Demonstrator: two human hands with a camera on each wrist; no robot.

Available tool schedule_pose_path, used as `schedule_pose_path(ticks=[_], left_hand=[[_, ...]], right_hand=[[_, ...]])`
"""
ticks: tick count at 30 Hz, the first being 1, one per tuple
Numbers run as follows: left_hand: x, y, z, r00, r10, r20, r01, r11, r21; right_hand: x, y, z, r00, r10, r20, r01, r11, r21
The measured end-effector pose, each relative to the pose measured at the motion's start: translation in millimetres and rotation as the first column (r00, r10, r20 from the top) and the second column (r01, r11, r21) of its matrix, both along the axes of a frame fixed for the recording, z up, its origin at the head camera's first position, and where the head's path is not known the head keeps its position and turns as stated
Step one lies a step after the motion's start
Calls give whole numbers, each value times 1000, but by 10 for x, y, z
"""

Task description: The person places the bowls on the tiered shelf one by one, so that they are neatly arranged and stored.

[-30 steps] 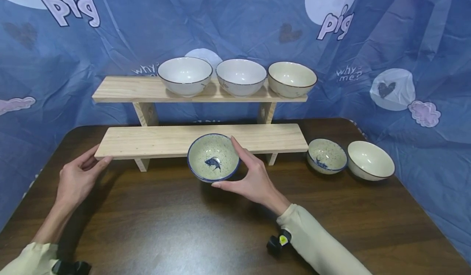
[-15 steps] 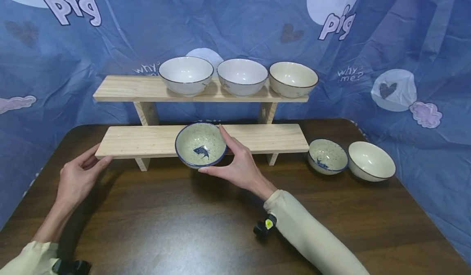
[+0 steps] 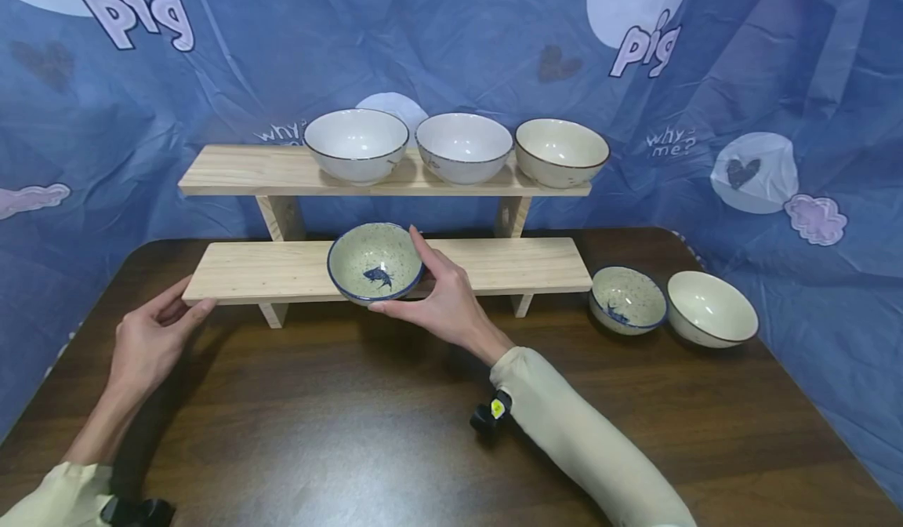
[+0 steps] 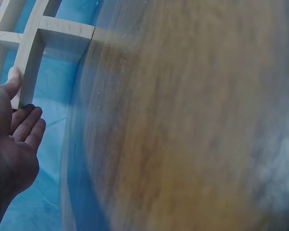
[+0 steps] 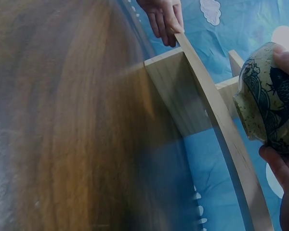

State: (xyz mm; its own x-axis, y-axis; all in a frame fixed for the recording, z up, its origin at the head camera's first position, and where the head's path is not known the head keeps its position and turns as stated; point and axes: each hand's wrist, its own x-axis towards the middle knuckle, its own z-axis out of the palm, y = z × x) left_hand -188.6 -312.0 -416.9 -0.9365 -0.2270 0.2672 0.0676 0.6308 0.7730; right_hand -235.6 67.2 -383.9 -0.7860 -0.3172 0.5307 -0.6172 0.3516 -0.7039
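My right hand (image 3: 455, 303) holds a speckled bowl (image 3: 367, 256) with a blue rim and a blue fish inside, thumb at the near side and fingers at the right rim. The bowl is over the lower board of a two-tier wooden shelf (image 3: 254, 272); in the right wrist view its foot hangs a little above the board, and a dark fish pattern covers the outside of the bowl (image 5: 272, 96). My left hand (image 3: 146, 347) grips the left front corner of the lower board; in the left wrist view the thumb of that hand (image 4: 12, 149) lies on one face and the fingers on the other.
On the upper board stand two white bowls (image 3: 356, 139) (image 3: 464, 143) and a cream bowl (image 3: 560, 147). Right of the shelf, another speckled bowl (image 3: 628, 296) and a cream bowl (image 3: 711, 307) sit on the brown table (image 3: 367, 433). A blue printed cloth (image 3: 451, 33) hangs behind.
My right hand has carried the speckled bowl left and away from me, from the board's front edge to over the board. The left hand has stayed on the corner.
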Motion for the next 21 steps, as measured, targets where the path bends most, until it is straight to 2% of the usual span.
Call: schedule_pose_path(ticks=[8, 21], left_hand=[[4, 3, -1, 1000, 6, 0, -6, 1000, -4], [0, -9, -1, 1000, 12, 24, -12, 1000, 4]], right_hand=[[-80, -99, 9, 999, -19, 49, 18, 1000, 17], [-116, -208, 32, 992, -87, 91, 79, 993, 92]])
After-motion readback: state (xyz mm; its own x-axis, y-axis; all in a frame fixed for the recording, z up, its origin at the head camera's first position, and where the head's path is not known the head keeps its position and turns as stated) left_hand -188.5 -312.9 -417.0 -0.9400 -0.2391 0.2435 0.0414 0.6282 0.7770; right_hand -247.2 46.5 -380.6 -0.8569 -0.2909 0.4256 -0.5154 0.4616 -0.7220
